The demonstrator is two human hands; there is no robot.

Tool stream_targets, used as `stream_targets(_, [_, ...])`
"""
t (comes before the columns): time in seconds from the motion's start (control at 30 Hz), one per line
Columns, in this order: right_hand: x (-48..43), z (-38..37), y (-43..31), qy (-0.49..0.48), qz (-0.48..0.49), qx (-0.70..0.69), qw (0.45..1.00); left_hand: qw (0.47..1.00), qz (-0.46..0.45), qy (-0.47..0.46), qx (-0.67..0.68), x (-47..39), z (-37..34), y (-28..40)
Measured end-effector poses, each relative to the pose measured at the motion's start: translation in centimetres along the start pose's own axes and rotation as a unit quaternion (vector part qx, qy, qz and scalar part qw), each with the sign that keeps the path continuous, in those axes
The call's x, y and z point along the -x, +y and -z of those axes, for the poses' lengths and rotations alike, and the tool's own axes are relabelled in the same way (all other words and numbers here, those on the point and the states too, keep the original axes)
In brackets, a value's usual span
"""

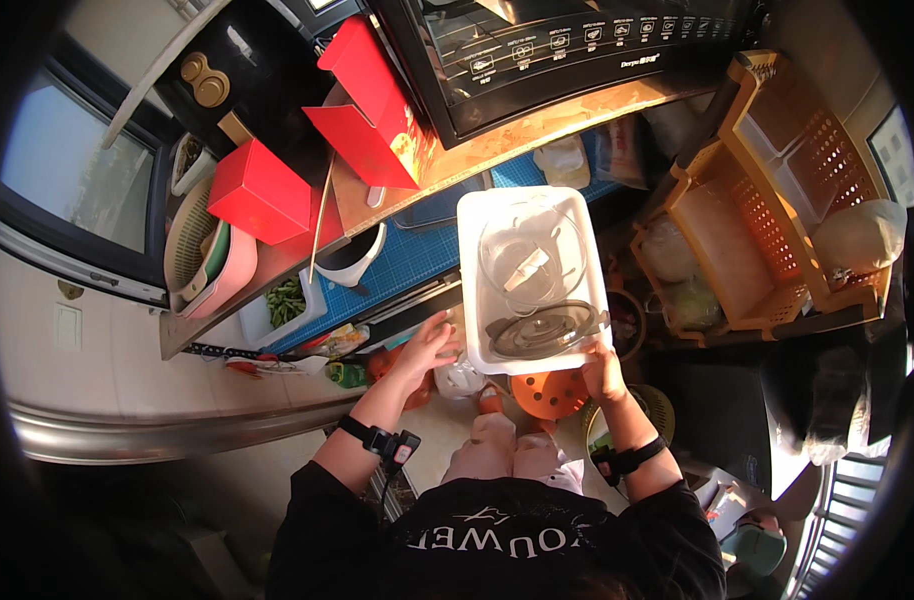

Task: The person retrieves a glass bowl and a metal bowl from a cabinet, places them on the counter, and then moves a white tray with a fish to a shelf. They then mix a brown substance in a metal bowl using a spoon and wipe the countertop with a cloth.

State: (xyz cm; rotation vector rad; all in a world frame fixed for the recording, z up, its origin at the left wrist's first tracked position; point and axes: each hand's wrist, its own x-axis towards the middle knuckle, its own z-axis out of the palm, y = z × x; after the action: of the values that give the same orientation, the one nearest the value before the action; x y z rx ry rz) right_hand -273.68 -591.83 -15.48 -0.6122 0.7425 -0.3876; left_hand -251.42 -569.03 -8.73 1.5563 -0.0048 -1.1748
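Note:
My right hand (pixel 604 373) grips the lower right corner of a white plastic tray (pixel 470 330), which is held out in front of me. Inside the tray lies a clear round bowl or container (pixel 532 255) with a white and tan piece showing at its middle. Below it, nearer to me, rests a dark translucent round lid (pixel 539 330). My left hand (pixel 429 346) is just left of the tray, its fingers spread, with nothing in it.
A black oven (pixel 562 67) and red cardboard boxes (pixel 262 191) stand on the shelf top. Below is a blue cutting mat (pixel 419 251) with a container of green vegetables (pixel 286 301). Orange-brown plastic baskets (pixel 734 255) are at the right. An orange perforated stool or basket (pixel 548 394) stands beneath the tray.

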Motion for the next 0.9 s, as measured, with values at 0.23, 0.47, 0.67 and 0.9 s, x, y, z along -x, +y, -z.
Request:
stream_targets(0.23, [-8.9, -3.1, 0.1, 0.027, 0.025, 0.048, 0.998, 0.983, 0.02, 0.119, -0.136, -9.5, 5.5, 1.8])
stream_targets(0.47, [-16.6, -12.9, -0.4, -0.072, 0.088, -0.032, 0.993, 0.989, 0.116, 0.021, -0.086, -2.7, 10.8, -6.9])
stream_targets(0.67, [-24.3, -20.5, 0.3, -0.025, 0.052, 0.046, 0.997, 0.982, 0.186, 0.038, 0.018, 3.8, 16.6, -13.0])
stream_targets(0.9, [-29.6, -24.4, 3.2, -0.053, 0.085, 0.062, 0.993, 0.96, 0.23, 0.154, 0.034, 8.1, 18.2, -15.3])
